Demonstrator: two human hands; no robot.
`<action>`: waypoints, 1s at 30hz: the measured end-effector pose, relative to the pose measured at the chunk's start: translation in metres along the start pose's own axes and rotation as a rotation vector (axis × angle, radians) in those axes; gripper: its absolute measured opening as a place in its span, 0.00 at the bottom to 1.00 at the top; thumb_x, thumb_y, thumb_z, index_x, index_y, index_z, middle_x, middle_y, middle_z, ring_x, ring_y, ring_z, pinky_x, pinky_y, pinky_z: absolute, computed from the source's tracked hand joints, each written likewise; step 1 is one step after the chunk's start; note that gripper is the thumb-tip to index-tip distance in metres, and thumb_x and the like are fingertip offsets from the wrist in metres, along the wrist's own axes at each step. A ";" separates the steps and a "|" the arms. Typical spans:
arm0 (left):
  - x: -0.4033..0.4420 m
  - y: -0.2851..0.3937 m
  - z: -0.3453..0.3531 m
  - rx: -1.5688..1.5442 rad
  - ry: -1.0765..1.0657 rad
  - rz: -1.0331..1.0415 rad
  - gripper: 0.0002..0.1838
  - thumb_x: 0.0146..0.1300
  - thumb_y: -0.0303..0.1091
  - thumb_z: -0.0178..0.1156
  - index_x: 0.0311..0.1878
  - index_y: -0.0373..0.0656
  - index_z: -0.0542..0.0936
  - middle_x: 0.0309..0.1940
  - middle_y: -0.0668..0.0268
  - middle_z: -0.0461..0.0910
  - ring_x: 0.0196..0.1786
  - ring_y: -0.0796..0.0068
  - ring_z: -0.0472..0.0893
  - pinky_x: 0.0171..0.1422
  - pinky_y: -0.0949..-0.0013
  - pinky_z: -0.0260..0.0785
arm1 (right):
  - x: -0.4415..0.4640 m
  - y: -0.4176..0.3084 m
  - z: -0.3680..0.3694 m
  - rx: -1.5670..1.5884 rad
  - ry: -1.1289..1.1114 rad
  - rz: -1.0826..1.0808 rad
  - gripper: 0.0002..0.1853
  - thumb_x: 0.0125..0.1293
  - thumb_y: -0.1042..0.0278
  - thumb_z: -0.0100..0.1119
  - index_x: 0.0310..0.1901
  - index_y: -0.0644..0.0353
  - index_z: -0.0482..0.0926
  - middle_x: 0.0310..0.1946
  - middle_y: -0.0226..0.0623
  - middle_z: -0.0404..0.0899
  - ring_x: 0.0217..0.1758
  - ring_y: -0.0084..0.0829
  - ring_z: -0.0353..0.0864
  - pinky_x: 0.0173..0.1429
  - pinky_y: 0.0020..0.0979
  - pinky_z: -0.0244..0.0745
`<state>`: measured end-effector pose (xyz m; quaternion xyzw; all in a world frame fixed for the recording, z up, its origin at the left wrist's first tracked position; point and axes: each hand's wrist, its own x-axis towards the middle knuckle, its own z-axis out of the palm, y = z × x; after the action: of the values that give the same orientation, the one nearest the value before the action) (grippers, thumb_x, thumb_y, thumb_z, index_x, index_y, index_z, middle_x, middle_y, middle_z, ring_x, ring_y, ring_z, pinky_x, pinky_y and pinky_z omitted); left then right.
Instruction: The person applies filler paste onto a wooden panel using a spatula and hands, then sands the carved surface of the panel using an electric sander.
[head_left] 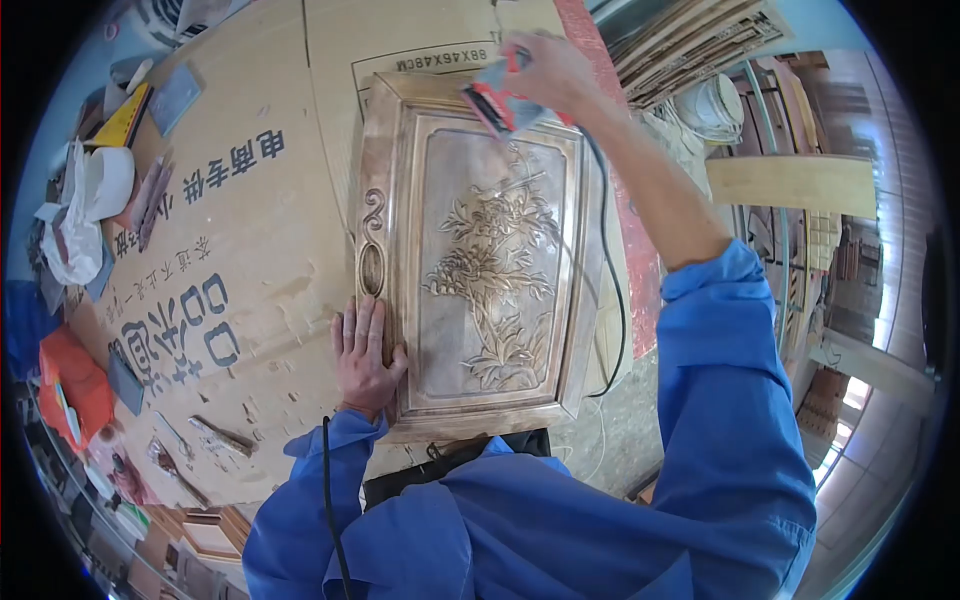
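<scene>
A carved wooden panel (437, 180) with raised flowers and leaves lies on the cardboard in front of me. My left hand (367, 365) is flat on its lower left frame, fingers stretched out, just below an oval carving. At the far end of the panel, my right hand (548, 75) is wrapped around a red and grey electric sander (507, 105). The sander is over the panel's upper edge; I cannot tell whether its pad touches the wood. A dark cord (612, 270) runs from it down along the panel's right side.
Printed cardboard (270, 230) covers the table. Brushes (220, 437) lie at lower left. A yellow-and-black packet (124, 115), a white roll (110, 182) and an orange bag (75, 380) are along the left edge. Carved wooden strips (700, 50) are stacked at upper right, near a white bucket (712, 105).
</scene>
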<state>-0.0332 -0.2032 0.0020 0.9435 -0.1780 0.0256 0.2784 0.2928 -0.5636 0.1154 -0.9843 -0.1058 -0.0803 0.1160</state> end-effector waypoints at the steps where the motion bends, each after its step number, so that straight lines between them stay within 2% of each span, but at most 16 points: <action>1: -0.001 -0.001 0.000 0.000 0.004 -0.013 0.45 0.54 0.33 0.67 0.79 0.42 0.69 0.82 0.59 0.65 0.83 0.49 0.62 0.87 0.45 0.49 | 0.015 -0.027 -0.001 -0.021 -0.074 -0.046 0.18 0.51 0.55 0.69 0.45 0.47 0.86 0.32 0.33 0.84 0.36 0.39 0.82 0.44 0.40 0.77; 3: -0.001 -0.004 0.002 -0.002 0.028 -0.006 0.45 0.54 0.33 0.67 0.79 0.43 0.69 0.82 0.60 0.65 0.84 0.51 0.61 0.88 0.46 0.48 | 0.047 -0.072 0.008 -0.015 -0.204 -0.117 0.17 0.51 0.55 0.69 0.42 0.51 0.84 0.38 0.36 0.84 0.39 0.41 0.81 0.45 0.40 0.77; 5: -0.003 -0.005 0.005 -0.004 0.044 0.001 0.45 0.54 0.33 0.67 0.79 0.43 0.69 0.82 0.62 0.65 0.84 0.52 0.61 0.88 0.47 0.48 | 0.073 -0.117 0.018 0.001 -0.222 -0.236 0.20 0.47 0.50 0.68 0.34 0.60 0.89 0.31 0.47 0.87 0.33 0.53 0.85 0.39 0.49 0.80; 10: -0.005 -0.003 0.006 0.023 0.043 -0.032 0.45 0.54 0.34 0.68 0.79 0.44 0.69 0.82 0.63 0.65 0.85 0.53 0.60 0.89 0.48 0.46 | 0.095 -0.132 0.029 0.059 -0.375 -0.351 0.19 0.47 0.53 0.67 0.34 0.59 0.89 0.32 0.47 0.88 0.32 0.54 0.84 0.40 0.48 0.80; 12: -0.004 -0.001 0.005 0.024 0.039 -0.040 0.45 0.54 0.34 0.68 0.80 0.44 0.69 0.82 0.63 0.65 0.85 0.54 0.60 0.89 0.48 0.46 | 0.084 -0.102 0.020 0.074 -0.366 -0.415 0.19 0.47 0.53 0.67 0.34 0.61 0.88 0.32 0.49 0.88 0.32 0.54 0.84 0.39 0.48 0.80; 13: -0.005 0.001 0.004 0.019 0.031 -0.044 0.46 0.54 0.34 0.68 0.80 0.44 0.68 0.82 0.63 0.64 0.85 0.54 0.60 0.89 0.48 0.46 | 0.069 -0.086 0.010 0.116 -0.313 -0.397 0.19 0.47 0.54 0.67 0.34 0.62 0.88 0.31 0.49 0.87 0.33 0.54 0.84 0.40 0.48 0.80; 15: -0.003 0.001 0.002 0.013 0.022 -0.050 0.46 0.54 0.34 0.68 0.80 0.45 0.68 0.82 0.63 0.64 0.85 0.54 0.60 0.89 0.49 0.45 | 0.040 -0.035 -0.007 -0.006 -0.307 -0.318 0.18 0.52 0.55 0.69 0.44 0.52 0.84 0.42 0.39 0.83 0.42 0.41 0.81 0.47 0.40 0.77; 16: -0.001 0.000 0.001 0.011 0.024 -0.052 0.46 0.54 0.34 0.68 0.80 0.45 0.68 0.82 0.63 0.64 0.85 0.54 0.60 0.89 0.49 0.45 | 0.028 -0.016 -0.019 -0.034 -0.391 -0.222 0.18 0.54 0.57 0.69 0.47 0.52 0.84 0.45 0.40 0.83 0.45 0.41 0.80 0.49 0.40 0.77; 17: -0.001 0.000 0.001 0.010 0.018 -0.054 0.46 0.54 0.35 0.68 0.80 0.45 0.68 0.82 0.63 0.64 0.85 0.54 0.60 0.89 0.48 0.45 | 0.012 0.011 -0.023 -0.033 -0.345 -0.232 0.19 0.56 0.60 0.70 0.50 0.54 0.84 0.47 0.38 0.83 0.46 0.40 0.80 0.51 0.39 0.76; 20: -0.003 -0.002 0.001 0.005 -0.001 -0.059 0.46 0.54 0.35 0.69 0.80 0.45 0.68 0.83 0.64 0.63 0.85 0.54 0.59 0.89 0.48 0.45 | -0.046 0.074 -0.040 0.043 -0.181 -0.082 0.21 0.56 0.65 0.71 0.53 0.55 0.83 0.47 0.35 0.82 0.45 0.35 0.79 0.51 0.35 0.75; 22: -0.004 -0.001 0.000 -0.003 0.007 -0.063 0.46 0.54 0.35 0.68 0.80 0.45 0.68 0.83 0.64 0.63 0.85 0.54 0.59 0.89 0.48 0.45 | -0.069 0.100 -0.058 0.035 -0.265 0.104 0.22 0.55 0.65 0.70 0.53 0.55 0.83 0.46 0.32 0.82 0.44 0.33 0.78 0.51 0.34 0.75; 23: -0.003 -0.001 0.000 -0.006 0.012 -0.058 0.46 0.54 0.36 0.68 0.80 0.45 0.68 0.83 0.64 0.63 0.85 0.54 0.59 0.89 0.48 0.45 | -0.072 0.109 -0.060 0.030 -0.260 0.102 0.22 0.55 0.65 0.70 0.53 0.55 0.83 0.46 0.32 0.82 0.44 0.33 0.78 0.51 0.34 0.75; 24: -0.001 0.000 -0.001 -0.008 0.017 -0.052 0.46 0.54 0.36 0.68 0.80 0.45 0.68 0.83 0.64 0.63 0.85 0.55 0.59 0.89 0.48 0.45 | -0.076 0.119 -0.059 0.045 -0.246 0.197 0.22 0.55 0.62 0.70 0.53 0.52 0.84 0.46 0.33 0.83 0.46 0.36 0.80 0.52 0.35 0.76; 25: -0.001 0.000 -0.002 -0.009 0.019 -0.049 0.46 0.54 0.36 0.68 0.80 0.45 0.68 0.83 0.64 0.64 0.85 0.55 0.59 0.89 0.49 0.45 | -0.075 0.113 -0.061 0.063 -0.234 0.292 0.22 0.55 0.58 0.69 0.53 0.48 0.85 0.47 0.34 0.85 0.48 0.39 0.83 0.53 0.37 0.77; 27: 0.000 -0.002 -0.003 -0.003 0.025 -0.054 0.45 0.54 0.36 0.68 0.80 0.45 0.69 0.83 0.64 0.64 0.85 0.55 0.59 0.89 0.49 0.45 | -0.057 0.100 -0.049 0.013 -0.217 0.262 0.21 0.55 0.55 0.69 0.52 0.48 0.86 0.43 0.35 0.86 0.44 0.39 0.83 0.51 0.39 0.78; 30: -0.001 -0.001 0.000 -0.010 0.021 -0.063 0.45 0.54 0.36 0.69 0.79 0.45 0.69 0.82 0.65 0.64 0.85 0.55 0.59 0.89 0.49 0.45 | -0.013 0.028 -0.031 0.058 -0.198 0.198 0.20 0.55 0.53 0.67 0.49 0.49 0.86 0.40 0.36 0.87 0.41 0.41 0.83 0.48 0.41 0.78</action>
<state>-0.0341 -0.2022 0.0009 0.9469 -0.1455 0.0257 0.2855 0.2826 -0.5998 0.1370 -0.9893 -0.0214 0.0323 0.1407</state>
